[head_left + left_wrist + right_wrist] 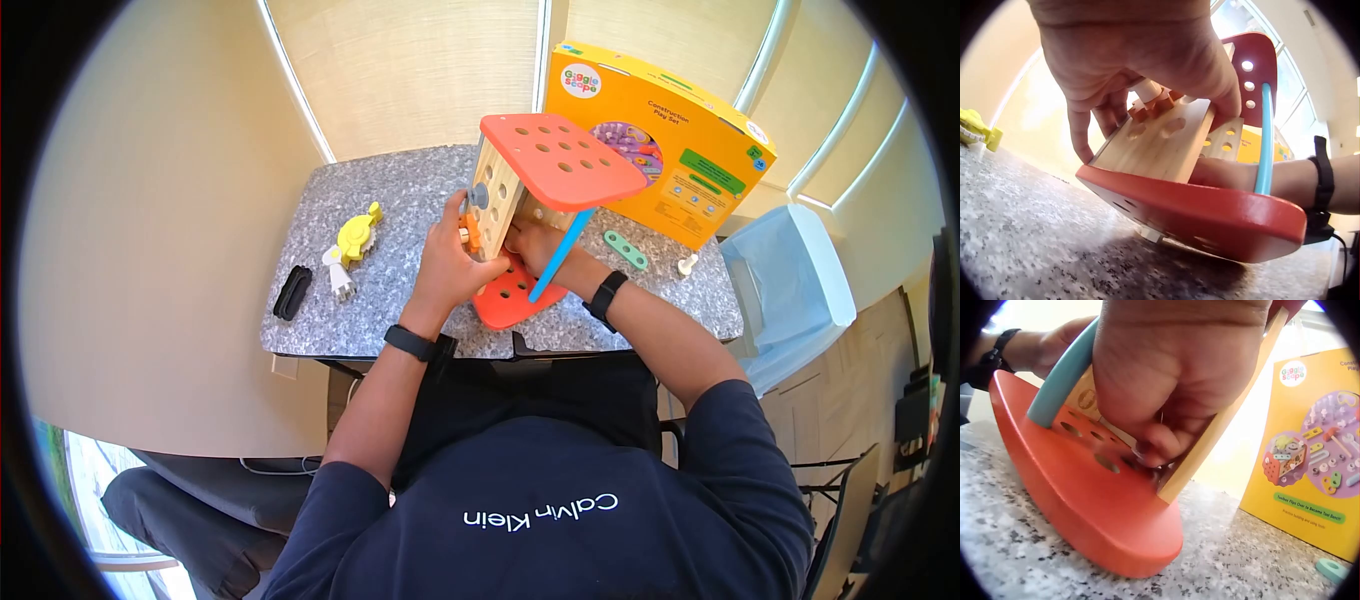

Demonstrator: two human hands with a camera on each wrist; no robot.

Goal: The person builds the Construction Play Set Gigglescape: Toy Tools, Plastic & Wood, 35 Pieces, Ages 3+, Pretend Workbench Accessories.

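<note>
A toy toolbox with red end panels (560, 165), perforated wooden sides (1154, 144) and a blue rod (560, 255) stands on one red end, tilted on the table. My left hand (447, 262) grips one wooden side, thumb over its edge and fingers along its outer face. Beside those fingers an orange notched piece (1152, 105) with a pale wooden peg sits on that face; a grey round piece (479, 196) is higher up. My right hand (1175, 375) reaches inside the toolbox with curled fingers close above the lower red panel (1104, 494); I cannot tell what its fingertips hold.
On the granite-patterned table (400, 185), a yellow-and-white toy piece (355, 240) and a black band (292, 292) lie left. Right are a green strip with holes (625, 250) and a cream bolt (687, 264). A yellow box (640, 130) stands behind; a pale blue bin (790, 280) adjoins the table.
</note>
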